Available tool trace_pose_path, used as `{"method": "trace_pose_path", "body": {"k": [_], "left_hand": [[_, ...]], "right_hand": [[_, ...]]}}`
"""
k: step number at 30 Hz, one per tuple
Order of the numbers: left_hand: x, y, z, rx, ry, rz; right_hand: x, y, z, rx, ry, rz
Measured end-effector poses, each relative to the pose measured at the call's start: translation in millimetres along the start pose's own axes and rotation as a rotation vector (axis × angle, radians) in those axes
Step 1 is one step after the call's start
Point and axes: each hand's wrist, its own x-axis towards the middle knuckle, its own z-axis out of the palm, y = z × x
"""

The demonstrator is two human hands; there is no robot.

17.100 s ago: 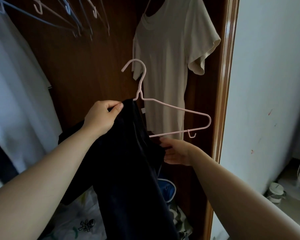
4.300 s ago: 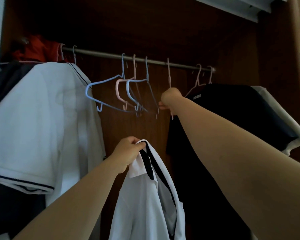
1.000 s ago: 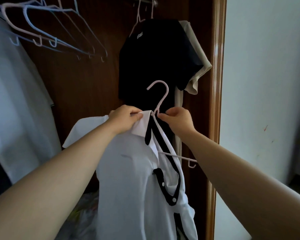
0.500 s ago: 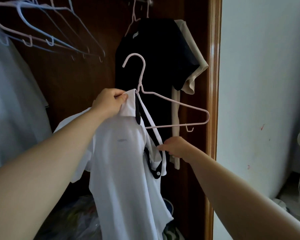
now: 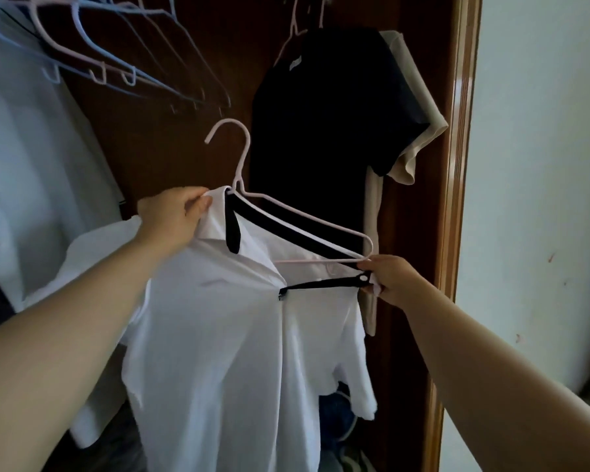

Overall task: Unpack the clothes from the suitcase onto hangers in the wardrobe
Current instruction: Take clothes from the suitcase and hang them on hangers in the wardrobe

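Note:
A white polo shirt [image 5: 225,335] with black collar trim hangs in front of the open wardrobe. A pink hanger [image 5: 239,165] sits partly inside its neck opening, hook pointing up. My left hand [image 5: 174,218] pinches the shirt's collar at the hanger's neck. My right hand [image 5: 387,279] pinches the black-edged placket by a white button and pulls it out to the right, just under the hanger's right tip. The suitcase is out of view.
A black T-shirt [image 5: 321,114] and a beige one [image 5: 413,97] behind it hang at the right. Several empty blue and pink hangers [image 5: 123,63] hang top left, beside a white garment [image 5: 24,148]. The wooden wardrobe frame [image 5: 457,165] borders a pale wall.
My right hand has drawn the shirt's placket out to the right, opening the neck, and the collar now stretches along the hanger's right arm. My left hand has kept hold of the collar.

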Motion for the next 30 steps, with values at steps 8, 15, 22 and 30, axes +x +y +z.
{"method": "trace_pose_path", "body": {"k": [8,15,22,30], "left_hand": [[4,-13,6,-0.002,0.002,0.006],[2,17,12,0.094,0.091,0.159],[-4,46,31,0.107,0.001,0.076],[7,21,20,-0.189,0.006,0.038]], "right_hand": [[-1,-16,-2,-0.533,0.160,-0.608],[-17,-35,31,-1.195,0.276,-0.741],[-45,-45,88,-0.712,0.053,-0.730],[-35,-71,50,-0.986,0.163,-0.632]]}}
